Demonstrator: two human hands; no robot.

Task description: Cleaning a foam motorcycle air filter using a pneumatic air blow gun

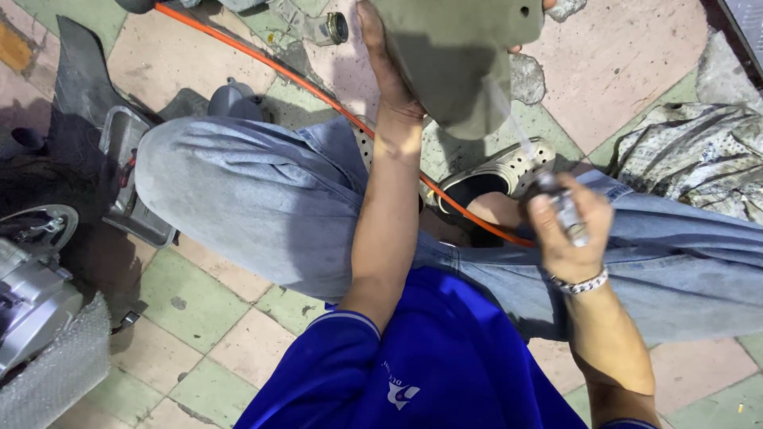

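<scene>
My left hand (387,67) reaches up and holds a grey-green plastic panel (459,56) from behind its left edge, at the top centre of the view. My right hand (566,226) is closed on a small spray can (561,208), whose nozzle points up at the panel. A thin mist streak (509,119) runs from the can toward the panel's lower edge. A metal bracelet (584,283) sits on my right wrist. I sit with my jeans-clad legs (262,206) spread beneath both arms.
An orange hose (278,70) crosses the tiled floor and passes under my legs. A motorcycle wheel and engine parts (32,262) sit at the left, with bubble wrap (56,373) below. A patterned cloth (699,155) lies at the right. A white clog (497,171) is on my foot.
</scene>
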